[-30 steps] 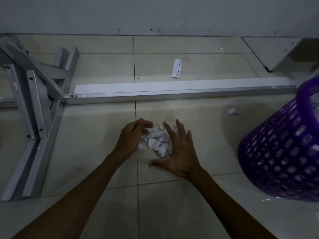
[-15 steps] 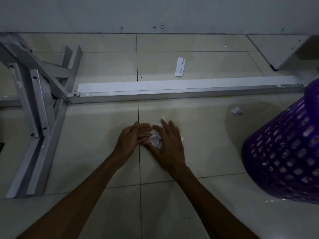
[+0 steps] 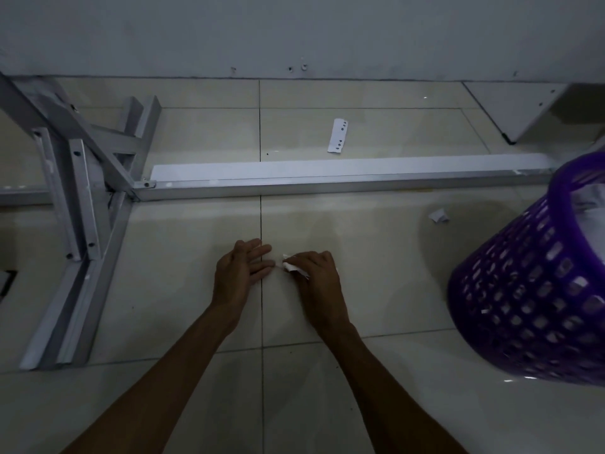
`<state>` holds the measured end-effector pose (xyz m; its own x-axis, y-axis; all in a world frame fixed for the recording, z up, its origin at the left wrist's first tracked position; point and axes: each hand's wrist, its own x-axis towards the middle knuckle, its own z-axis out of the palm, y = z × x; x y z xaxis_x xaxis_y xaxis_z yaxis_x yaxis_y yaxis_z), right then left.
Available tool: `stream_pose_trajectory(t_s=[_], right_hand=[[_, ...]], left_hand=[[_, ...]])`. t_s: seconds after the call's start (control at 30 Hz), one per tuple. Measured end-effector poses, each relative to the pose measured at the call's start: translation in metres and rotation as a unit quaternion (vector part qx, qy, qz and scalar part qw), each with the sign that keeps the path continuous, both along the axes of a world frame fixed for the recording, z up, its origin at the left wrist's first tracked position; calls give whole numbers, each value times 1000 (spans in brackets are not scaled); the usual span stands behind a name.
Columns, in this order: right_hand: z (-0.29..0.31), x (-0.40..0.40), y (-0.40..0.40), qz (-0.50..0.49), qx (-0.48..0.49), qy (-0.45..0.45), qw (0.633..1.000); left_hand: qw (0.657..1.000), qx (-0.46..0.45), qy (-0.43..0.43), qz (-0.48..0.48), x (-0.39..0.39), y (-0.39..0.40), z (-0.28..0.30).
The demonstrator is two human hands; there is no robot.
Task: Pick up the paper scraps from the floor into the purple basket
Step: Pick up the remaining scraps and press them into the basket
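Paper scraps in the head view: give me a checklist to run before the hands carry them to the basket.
1. Right hand grips the paper scraps: ok.
2. Whole pile gathered in that grip: cannot tell, fingers hide it.
3. Left hand free, fingers straight on the floor tile: ok.
4. Purple basket upright, mouth open: ok.
5. Floor finished: not ok; small scrap and punched paper strip remain.

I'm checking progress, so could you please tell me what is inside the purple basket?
Over the rim of the purple basket something pale, probably paper, shows inside, and small white bits show through the holes in its wall. Its bottom is hidden by the wall and the frame edge.
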<state>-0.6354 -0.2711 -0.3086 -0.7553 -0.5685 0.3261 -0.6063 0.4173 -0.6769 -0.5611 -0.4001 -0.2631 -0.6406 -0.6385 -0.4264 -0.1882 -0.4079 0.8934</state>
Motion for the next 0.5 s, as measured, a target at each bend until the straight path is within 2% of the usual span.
stream_pose_trajectory(t_s=[0.1,0.17,0.2,0.3,0.4,0.5], right_hand=[[7,-1,1,-25,1,-49,999],[21,-5,5,-80,-69,-83,991],[33,-8,8,-131,-120,-131,975],[61,-18,14,-243,-248,-298,889],[91,-22,17,-253,-331,-363,833],[129,-29,22,-261,-368,-433,780]], left_hand=[[1000,12,11,6,2,4,10],[1000,15,24,2,2,9,19],[999,18,32,4,3,11,22],[999,29,44,8,2,20,33],[998,31,57,5,-5,31,47],[997,31,74,-5,-20,43,68]])
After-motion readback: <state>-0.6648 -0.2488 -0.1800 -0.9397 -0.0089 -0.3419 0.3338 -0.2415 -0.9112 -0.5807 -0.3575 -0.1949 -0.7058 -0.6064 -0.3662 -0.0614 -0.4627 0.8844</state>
